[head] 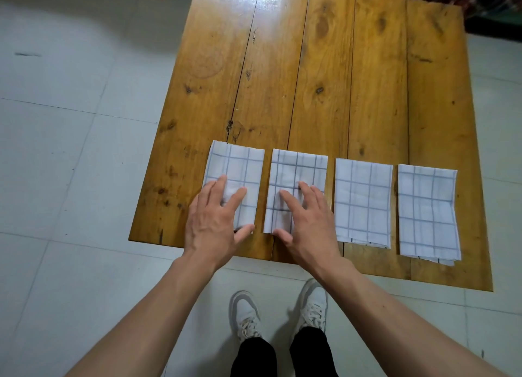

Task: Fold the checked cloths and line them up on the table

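White lace-up sneakers [282, 310] on pale floor tiles [70, 179], nearest camera. Left hand [216, 217] lies flat, fingers spread, on leftmost folded white blue-checked cloth [240, 164]; right hand [306, 221] likewise spread on second cloth [299, 167]. Third cloth [364, 201] and fourth cloth [428, 210] lie untouched along the near edge of the brown plank table [324, 80]. Likely final straightening: press lightly, slide near edges level, keep gaps even, don't drag layers apart.

Glossy varnished knotty wooden table [324, 66], matt woven checked cloths [364, 196], smooth pale floor tiles [70, 150]
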The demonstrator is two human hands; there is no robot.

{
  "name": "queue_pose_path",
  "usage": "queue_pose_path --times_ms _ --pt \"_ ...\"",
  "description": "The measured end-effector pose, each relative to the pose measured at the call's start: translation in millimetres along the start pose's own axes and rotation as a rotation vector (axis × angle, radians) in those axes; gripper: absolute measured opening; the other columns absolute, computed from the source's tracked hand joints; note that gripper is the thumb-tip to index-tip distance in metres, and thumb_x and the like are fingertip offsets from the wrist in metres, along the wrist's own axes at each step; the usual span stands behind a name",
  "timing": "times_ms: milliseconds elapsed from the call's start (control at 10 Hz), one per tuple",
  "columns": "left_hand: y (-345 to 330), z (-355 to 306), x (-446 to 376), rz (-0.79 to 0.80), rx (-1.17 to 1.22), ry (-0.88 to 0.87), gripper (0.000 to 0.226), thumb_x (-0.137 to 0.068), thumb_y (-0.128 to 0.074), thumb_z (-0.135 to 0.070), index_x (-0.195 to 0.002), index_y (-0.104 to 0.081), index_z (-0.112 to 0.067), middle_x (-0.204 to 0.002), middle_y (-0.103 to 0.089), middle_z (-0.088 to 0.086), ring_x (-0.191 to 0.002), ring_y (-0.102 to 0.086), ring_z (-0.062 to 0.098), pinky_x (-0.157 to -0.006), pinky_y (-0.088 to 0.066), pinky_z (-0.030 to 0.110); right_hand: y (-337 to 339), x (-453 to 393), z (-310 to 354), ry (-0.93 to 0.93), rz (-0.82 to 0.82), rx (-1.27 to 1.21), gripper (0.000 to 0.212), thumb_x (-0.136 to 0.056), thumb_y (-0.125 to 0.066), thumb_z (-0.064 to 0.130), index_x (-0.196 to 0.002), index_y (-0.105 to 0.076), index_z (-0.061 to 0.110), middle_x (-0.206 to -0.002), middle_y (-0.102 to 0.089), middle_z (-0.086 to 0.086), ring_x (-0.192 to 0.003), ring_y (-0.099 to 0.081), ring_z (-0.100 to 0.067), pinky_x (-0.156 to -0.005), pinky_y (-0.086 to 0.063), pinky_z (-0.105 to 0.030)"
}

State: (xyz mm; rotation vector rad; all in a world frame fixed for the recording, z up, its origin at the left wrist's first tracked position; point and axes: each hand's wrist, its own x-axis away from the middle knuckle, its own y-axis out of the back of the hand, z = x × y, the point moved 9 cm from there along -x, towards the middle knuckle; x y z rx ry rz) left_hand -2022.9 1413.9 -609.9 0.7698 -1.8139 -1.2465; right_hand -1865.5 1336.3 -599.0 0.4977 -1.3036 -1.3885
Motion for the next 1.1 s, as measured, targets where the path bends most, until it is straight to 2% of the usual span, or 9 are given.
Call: queue_pose_path --times_ms 300,700,900,1000,1100 --pt "-5 0 4 -0.017 0.002 -0.001 0.075 -0.083 -0.063 -0.062 -0.147 -0.036 -0.035 -0.161 -0.023 0.008 -0.148 -0.019 0.029 -0.115 -0.027 0.046 0 -1 -1 -0.01 -0.004 -0.02 0.078 -0.085 -0.068 0.049 -0.149 -0.024 0.036 -0.163 -0.01 -0.003 -0.15 -0.001 -0.026 -0.12 -0.003 -0.04" --pt "-2 -4 -4 0.011 -0.002 0.004 0.075 -0.086 -0.057 -0.064 -0.15 -0.029 -0.038 -0.163 -0.015 0.005 -0.15 -0.013 0.027 -0.118 -0.022 0.044 1 -1 -4 -0.002 -0.005 -0.075 0.072 -0.087 -0.065 0.049 -0.148 -0.03 0.034 -0.162 -0.013 -0.001 -0.15 -0.003 -0.024 -0.12 -0.006 -0.04" --pt "19 -9 -9 -0.035 0.116 0.024 0.066 -0.087 -0.061 -0.056 -0.145 -0.041 -0.032 -0.156 -0.032 0.006 -0.144 -0.027 0.026 -0.113 -0.03 0.048 28 -1 -12 -0.038 -0.047 -0.242 0.06 -0.093 -0.058 0.046 -0.147 -0.038 0.029 -0.159 -0.026 -0.001 -0.147 -0.019 -0.02 -0.119 -0.023 -0.042" --pt "36 -10 -13 -0.055 0.197 0.078 0.06 -0.089 -0.059 -0.055 -0.143 -0.046 -0.032 -0.155 -0.034 0.004 -0.144 -0.026 0.024 -0.111 -0.031 0.048 53 -2 -17 -0.032 -0.09 -0.226 0.059 -0.094 -0.057 0.046 -0.147 -0.039 0.028 -0.158 -0.028 -0.002 -0.146 -0.02 -0.02 -0.117 -0.024 -0.043" --pt "59 -17 -8 -0.053 0.16 0.097 0.057 -0.091 -0.056 -0.055 -0.142 -0.047 -0.032 -0.156 -0.032 0.003 -0.145 -0.024 0.023 -0.113 -0.03 0.047 79 4 -22 -0.07 -0.077 -0.193 0.06 -0.094 -0.056 0.047 -0.147 -0.039 0.027 -0.159 -0.028 -0.004 -0.147 -0.021 -0.022 -0.117 -0.025 -0.045"
